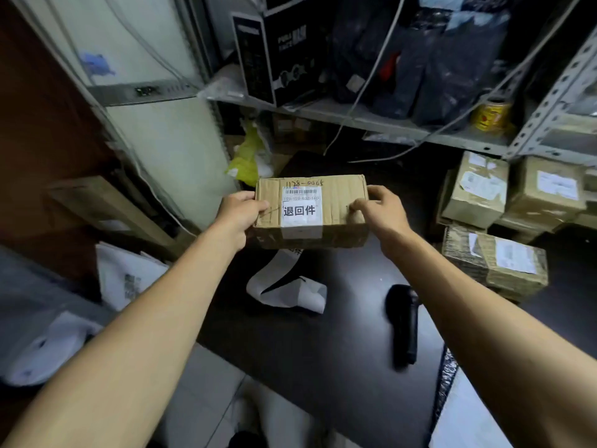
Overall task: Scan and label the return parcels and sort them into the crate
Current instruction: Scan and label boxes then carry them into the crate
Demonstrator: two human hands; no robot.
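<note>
Nearest us, a black scanner (402, 324) lay on the dark table (323, 350), with a curl of white label strip (284, 286) beyond it to the left. Above the strip we held a cardboard parcel (339, 205) between our hands, off the table. Our left hand (239, 215) gripped its left end and our right hand (381, 208) its right end, fingers curled over the top. A white label (301, 211) sat between them. Further right, more boxes (494, 263) were stacked under a shelf (403, 127).
</note>
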